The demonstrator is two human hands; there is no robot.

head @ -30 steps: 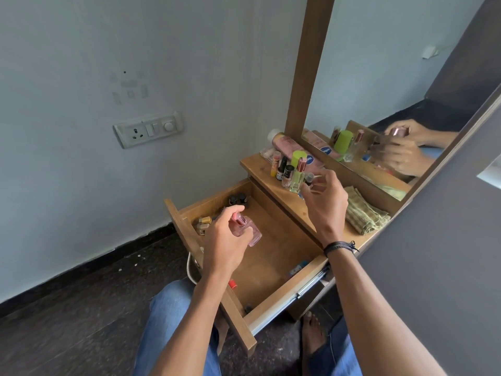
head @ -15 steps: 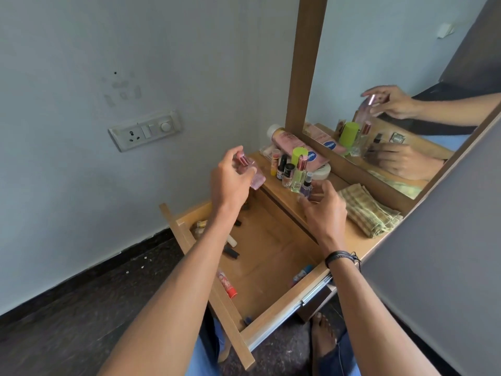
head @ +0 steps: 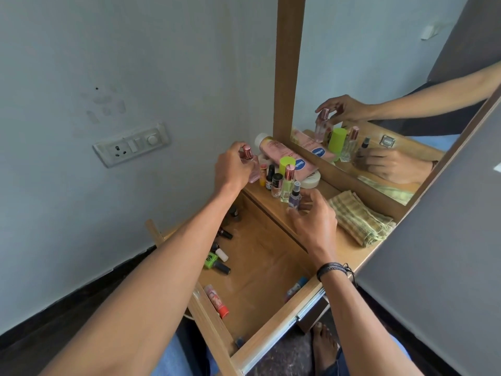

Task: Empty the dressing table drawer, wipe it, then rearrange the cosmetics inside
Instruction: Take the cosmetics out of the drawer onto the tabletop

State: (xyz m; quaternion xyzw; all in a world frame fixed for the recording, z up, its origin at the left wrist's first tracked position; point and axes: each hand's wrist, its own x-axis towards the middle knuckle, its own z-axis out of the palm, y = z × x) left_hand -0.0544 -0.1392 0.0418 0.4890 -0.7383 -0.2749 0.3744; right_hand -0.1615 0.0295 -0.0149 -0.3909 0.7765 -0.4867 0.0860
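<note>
Left hand grips a metallic-capped, rectangular pink glass bottle.

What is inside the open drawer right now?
The drawer holds a green bottle, a pink red-capped tube, a blue-tipped stick and some small dark bottles. The left forearm covers part of its back left corner.
</note>
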